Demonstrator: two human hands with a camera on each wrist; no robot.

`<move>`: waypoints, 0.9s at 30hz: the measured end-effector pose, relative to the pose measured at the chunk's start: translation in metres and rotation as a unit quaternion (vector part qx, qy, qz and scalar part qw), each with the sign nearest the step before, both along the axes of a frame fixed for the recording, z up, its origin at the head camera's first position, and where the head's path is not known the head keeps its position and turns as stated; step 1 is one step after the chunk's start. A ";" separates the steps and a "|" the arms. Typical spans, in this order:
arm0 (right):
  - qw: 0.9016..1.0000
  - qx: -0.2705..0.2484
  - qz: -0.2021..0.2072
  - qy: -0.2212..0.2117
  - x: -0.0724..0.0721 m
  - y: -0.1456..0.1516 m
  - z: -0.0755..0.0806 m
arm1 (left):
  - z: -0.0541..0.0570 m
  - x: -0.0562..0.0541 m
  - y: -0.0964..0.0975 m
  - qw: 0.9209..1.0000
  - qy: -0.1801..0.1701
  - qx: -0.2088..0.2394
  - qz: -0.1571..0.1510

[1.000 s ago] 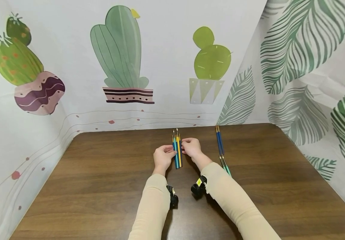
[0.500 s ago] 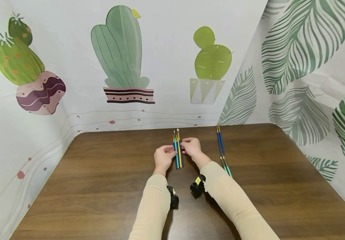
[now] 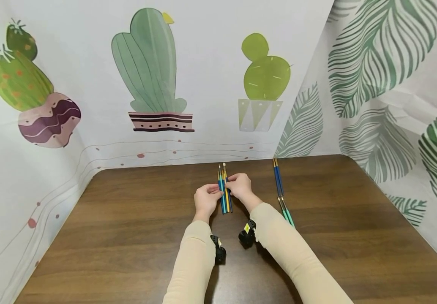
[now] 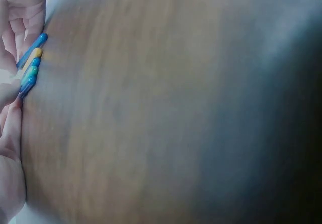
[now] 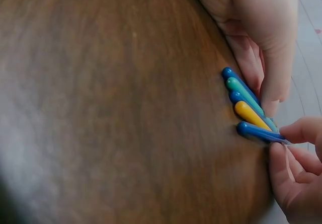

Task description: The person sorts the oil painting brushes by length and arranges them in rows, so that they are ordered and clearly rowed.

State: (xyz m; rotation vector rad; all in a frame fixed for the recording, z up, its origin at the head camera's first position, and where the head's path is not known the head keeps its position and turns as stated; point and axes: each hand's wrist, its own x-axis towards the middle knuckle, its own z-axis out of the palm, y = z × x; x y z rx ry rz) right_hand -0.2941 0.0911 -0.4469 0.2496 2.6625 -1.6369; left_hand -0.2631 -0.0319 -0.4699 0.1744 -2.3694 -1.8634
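Observation:
Several slim paintbrushes lie side by side near the table's back edge, bristles pointing away. Among them are a teal paintbrush (image 3: 224, 204), a yellow paintbrush (image 5: 247, 112) and blue ones. From the left, my left hand (image 3: 206, 201) holds the row, its thumb over the teal and blue handles and its fingers along the outer side. My right hand (image 3: 240, 186) pinches the rightmost blue paintbrush (image 5: 247, 129) between thumb and finger. That handle lies at a slight angle to the yellow one. Bristle ends show only in the head view.
To the right lie two blue paintbrushes (image 3: 278, 179), with two green-handled paintbrushes (image 3: 287, 213) in front of them, partly behind the right sleeve. The brown wooden table (image 3: 127, 236) meets a cactus-printed cloth (image 3: 211, 84) at the back.
My right hand has shifted slightly left, closer to the yellow paintbrush. The rightmost blue paintbrush's near end has turned a little outward. My left hand stays in place.

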 end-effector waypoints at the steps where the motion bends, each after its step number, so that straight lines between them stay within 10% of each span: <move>1: 1.000 0.000 -0.002 -0.003 0.000 0.000 0.000 | 0.000 0.000 0.000 1.000 -0.002 -0.001 0.000; 27: 0.992 -0.120 0.021 -0.045 0.010 0.031 0.014 | -0.001 0.000 0.000 1.000 0.000 0.001 0.004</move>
